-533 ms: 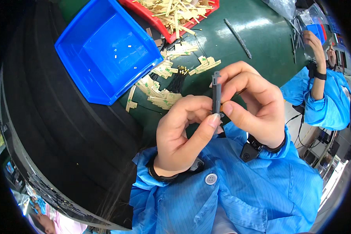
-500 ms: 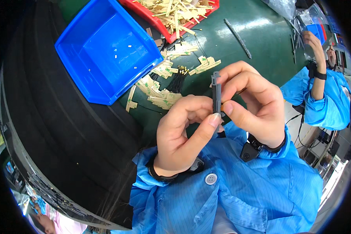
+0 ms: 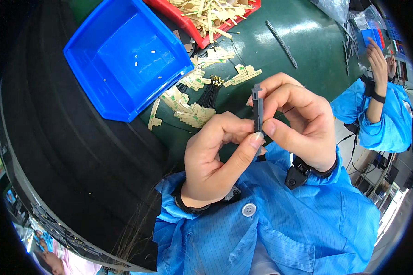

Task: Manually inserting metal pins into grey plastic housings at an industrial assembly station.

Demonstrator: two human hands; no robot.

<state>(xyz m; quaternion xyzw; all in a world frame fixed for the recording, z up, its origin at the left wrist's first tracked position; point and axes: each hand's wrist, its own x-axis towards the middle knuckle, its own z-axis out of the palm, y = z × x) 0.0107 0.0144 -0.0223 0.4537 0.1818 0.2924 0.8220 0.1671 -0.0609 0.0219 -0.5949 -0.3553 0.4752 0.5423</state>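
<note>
A narrow grey plastic strip [image 3: 258, 107] stands nearly upright in front of my chest, its notched end pointing away. My left hand [image 3: 215, 160] grips its lower part between thumb and fingers. Closed in a pinch against the strip's right side is my right hand [image 3: 305, 123]; a thin dark cable [image 3: 287, 111] shows between its thumb and fingers. My fingertips hide where cable and strip meet. Beyond my left hand lie several flat cream adhesive-backed pieces [image 3: 195, 114] and a bundle of black cables with gold tips [image 3: 209, 94].
A blue bin [image 3: 119, 59] with a few small white bits stands at the left. The red bin [image 3: 192, 31] behind holds cream pieces. Another grey strip [image 3: 281, 43] lies on the green table [image 3: 243, 41]. At right, a co-worker's blue sleeve [image 3: 390, 114] is near plastic bags [image 3: 332, 10].
The grey strip has shifted slightly right and turned a little in my fingers. A thin cable now shows by my right thumb. The co-worker's hand has moved slightly.
</note>
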